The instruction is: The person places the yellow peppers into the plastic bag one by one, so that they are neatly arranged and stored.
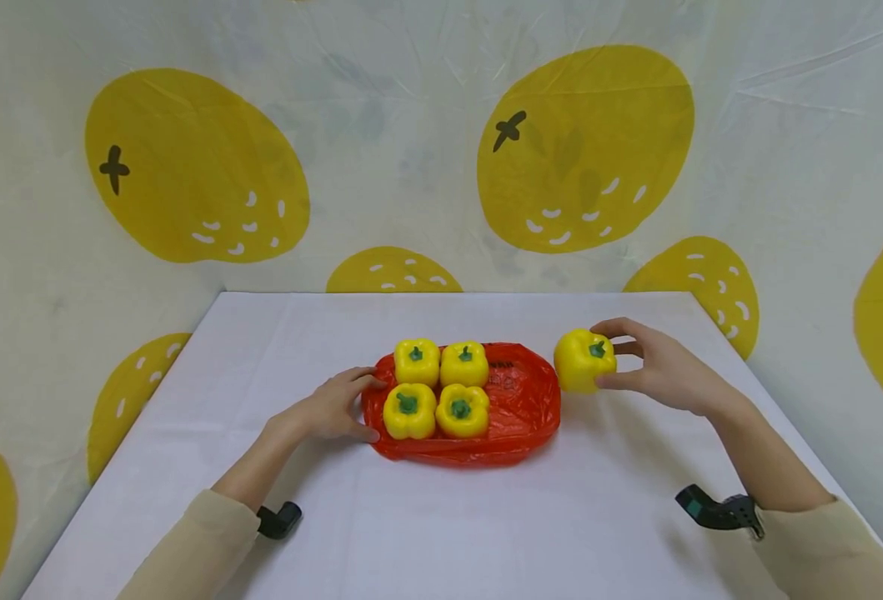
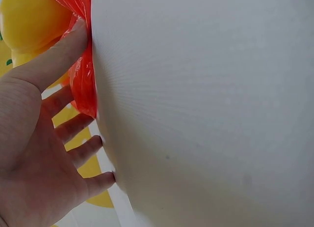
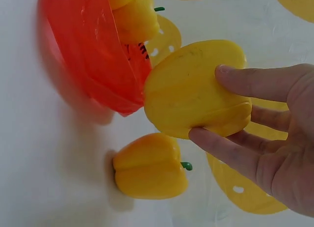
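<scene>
My right hand [image 1: 666, 367] holds a yellow bell pepper [image 1: 580, 360] between thumb and fingers, off the right end of a red plastic bag [image 1: 519, 396]. In the right wrist view the held pepper [image 3: 194, 87] hangs above the table, beside the bag [image 3: 93, 50]. Four-lobed yellow peppers with green stems, several of them, stand in the bag's left half, such as the front-left one [image 1: 409, 412]. My left hand [image 1: 336, 406] rests at the bag's left end, fingers spread and fairly straight. Its thumb [image 2: 64, 55] touches the bag's edge [image 2: 84, 84].
Another yellow pepper [image 3: 149, 168] lies on the table near the bag's right end; I cannot make it out in the head view. A white cloth covers the table [image 1: 441, 525]. Behind it hangs a pale curtain [image 1: 396, 167] printed with yellow fruit.
</scene>
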A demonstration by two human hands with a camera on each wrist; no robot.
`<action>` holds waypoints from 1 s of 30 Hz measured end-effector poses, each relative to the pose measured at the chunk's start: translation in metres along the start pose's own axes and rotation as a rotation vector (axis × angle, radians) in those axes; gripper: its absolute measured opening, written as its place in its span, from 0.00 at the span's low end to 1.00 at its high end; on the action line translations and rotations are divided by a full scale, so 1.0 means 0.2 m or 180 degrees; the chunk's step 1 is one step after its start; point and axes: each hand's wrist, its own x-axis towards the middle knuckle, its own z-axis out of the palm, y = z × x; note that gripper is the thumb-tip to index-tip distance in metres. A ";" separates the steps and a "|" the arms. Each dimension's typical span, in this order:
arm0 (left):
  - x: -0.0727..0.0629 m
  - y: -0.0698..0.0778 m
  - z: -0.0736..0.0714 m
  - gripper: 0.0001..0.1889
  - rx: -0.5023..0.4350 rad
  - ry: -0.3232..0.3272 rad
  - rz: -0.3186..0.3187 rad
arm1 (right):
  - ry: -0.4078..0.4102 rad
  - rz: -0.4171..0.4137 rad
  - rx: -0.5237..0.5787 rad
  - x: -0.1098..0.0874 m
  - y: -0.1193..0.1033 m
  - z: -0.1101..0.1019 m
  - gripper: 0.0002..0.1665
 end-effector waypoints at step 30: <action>0.01 0.00 0.01 0.41 0.0003 0.0000 -0.0030 | -0.0084 0.0113 0.0187 0.24 -0.08 0.26 0.40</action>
